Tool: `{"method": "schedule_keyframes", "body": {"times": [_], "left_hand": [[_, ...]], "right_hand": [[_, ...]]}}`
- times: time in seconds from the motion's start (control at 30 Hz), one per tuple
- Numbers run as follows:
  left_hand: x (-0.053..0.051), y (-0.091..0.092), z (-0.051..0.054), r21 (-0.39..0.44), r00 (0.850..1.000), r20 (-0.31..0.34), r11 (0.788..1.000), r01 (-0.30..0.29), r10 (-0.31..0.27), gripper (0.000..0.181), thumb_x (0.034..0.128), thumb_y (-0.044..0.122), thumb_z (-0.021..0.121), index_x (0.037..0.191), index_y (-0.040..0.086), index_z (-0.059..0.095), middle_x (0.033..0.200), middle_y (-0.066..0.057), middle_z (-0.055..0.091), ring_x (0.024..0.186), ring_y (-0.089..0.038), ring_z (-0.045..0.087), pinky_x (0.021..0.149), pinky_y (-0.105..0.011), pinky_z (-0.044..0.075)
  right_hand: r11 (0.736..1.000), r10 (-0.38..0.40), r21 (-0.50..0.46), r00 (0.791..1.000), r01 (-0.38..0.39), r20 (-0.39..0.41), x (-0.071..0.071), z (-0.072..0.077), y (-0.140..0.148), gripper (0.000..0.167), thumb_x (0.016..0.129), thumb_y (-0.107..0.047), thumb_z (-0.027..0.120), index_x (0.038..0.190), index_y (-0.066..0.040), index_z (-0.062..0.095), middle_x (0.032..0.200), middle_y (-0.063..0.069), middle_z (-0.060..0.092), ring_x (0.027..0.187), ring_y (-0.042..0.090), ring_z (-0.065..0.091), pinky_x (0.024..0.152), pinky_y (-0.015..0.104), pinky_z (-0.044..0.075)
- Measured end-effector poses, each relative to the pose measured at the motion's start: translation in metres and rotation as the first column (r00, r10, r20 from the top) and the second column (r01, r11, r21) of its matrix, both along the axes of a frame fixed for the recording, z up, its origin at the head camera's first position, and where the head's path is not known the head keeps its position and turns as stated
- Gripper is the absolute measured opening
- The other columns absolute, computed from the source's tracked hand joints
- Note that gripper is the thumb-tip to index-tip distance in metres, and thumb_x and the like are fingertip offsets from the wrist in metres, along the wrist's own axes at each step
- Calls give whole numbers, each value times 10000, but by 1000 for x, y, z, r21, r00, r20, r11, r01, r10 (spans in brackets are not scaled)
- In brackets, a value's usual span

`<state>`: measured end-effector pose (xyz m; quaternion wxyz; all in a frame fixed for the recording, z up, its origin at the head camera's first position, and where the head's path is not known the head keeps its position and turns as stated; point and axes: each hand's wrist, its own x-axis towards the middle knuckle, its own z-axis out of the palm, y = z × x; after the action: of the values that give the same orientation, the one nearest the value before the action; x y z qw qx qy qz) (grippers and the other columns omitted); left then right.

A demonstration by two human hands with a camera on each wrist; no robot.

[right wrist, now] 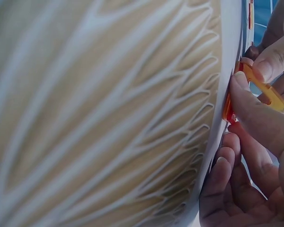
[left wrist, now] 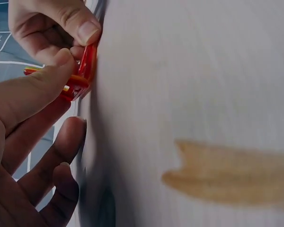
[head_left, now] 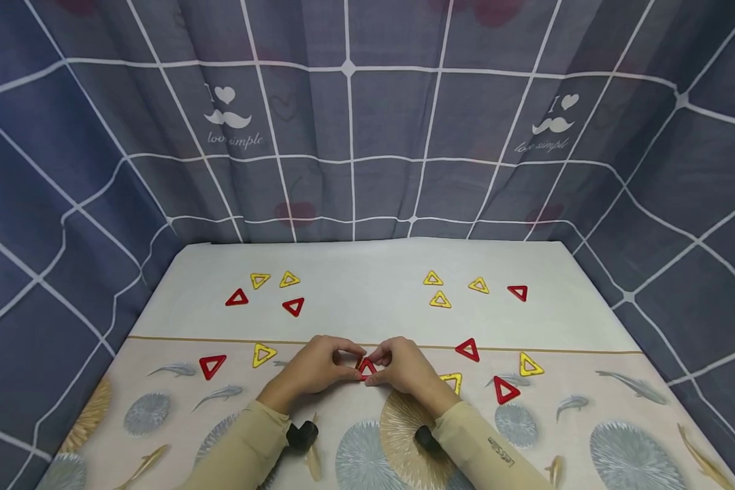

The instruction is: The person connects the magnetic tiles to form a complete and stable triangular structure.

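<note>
Both hands meet at the middle of the table around a small group of triangular pieces. My left hand [head_left: 320, 367] pinches a red triangle [head_left: 366, 368] from the left, and my right hand [head_left: 406, 369] pinches the group from the right. In the left wrist view, red pieces [left wrist: 87, 71] stand at an angle to each other between the fingertips, with a bit of yellow beside them. The right wrist view shows a yellow-orange triangle [right wrist: 270, 94] against a red piece [right wrist: 231, 115]. How the pieces join is partly hidden by the fingers.
Loose red triangles [head_left: 212, 366] and yellow triangles [head_left: 263, 354] lie flat left of the hands. More lie to the right, including a red one [head_left: 505, 389] and a yellow one [head_left: 530, 364]. Another yellow triangle [head_left: 452, 382] is beside the right wrist. Several lie farther back.
</note>
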<state>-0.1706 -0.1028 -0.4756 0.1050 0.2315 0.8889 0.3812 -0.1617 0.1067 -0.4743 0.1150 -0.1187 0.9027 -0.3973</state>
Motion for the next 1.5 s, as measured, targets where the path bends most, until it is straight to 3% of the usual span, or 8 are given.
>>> {"method": "schedule_keyframes", "body": {"times": [0.37,0.6,0.97,1.3,1.5], "left_hand": [[2,0,-2,4,999,36,1000,-28,28,378,804,249,871,1166,203,772,1102,91,710,775,-93,562,658,-280,479],[4,-4,-2,35,999,35,999,-8,6,426,791,203,881,1193,131,757,965,64,704,746,-83,564,641,-267,482],[7,-15,-4,47,1000,21,999,-5,4,312,800,166,871,1091,135,763,762,96,629,677,-72,563,612,-263,472],[13,-29,4,12,998,38,998,-58,58,302,782,162,881,1058,147,759,807,89,639,722,-108,575,637,-280,475],[15,-36,7,35,997,47,997,-62,60,315,780,151,881,1068,136,754,854,48,672,747,-119,594,638,-275,482]], "right_hand": [[1000,7,-7,1000,-7,-5,1,0,1,301,676,-149,947,897,-82,753,783,-39,650,705,97,550,642,277,478],[1000,5,-17,1000,-5,-3,0,-2,2,310,674,-145,947,905,-82,750,769,-24,626,705,103,539,629,271,465],[999,17,-31,1000,-17,11,-1,0,5,368,665,-199,961,934,-82,739,795,-3,628,729,120,542,660,280,473],[991,129,-45,989,-126,69,-12,10,8,403,771,-37,867,1147,-77,726,972,14,660,839,169,595,751,302,505],[974,217,42,973,-221,83,-20,15,8,569,676,-76,939,1201,-162,738,1107,-16,637,886,171,573,761,335,495]]}}
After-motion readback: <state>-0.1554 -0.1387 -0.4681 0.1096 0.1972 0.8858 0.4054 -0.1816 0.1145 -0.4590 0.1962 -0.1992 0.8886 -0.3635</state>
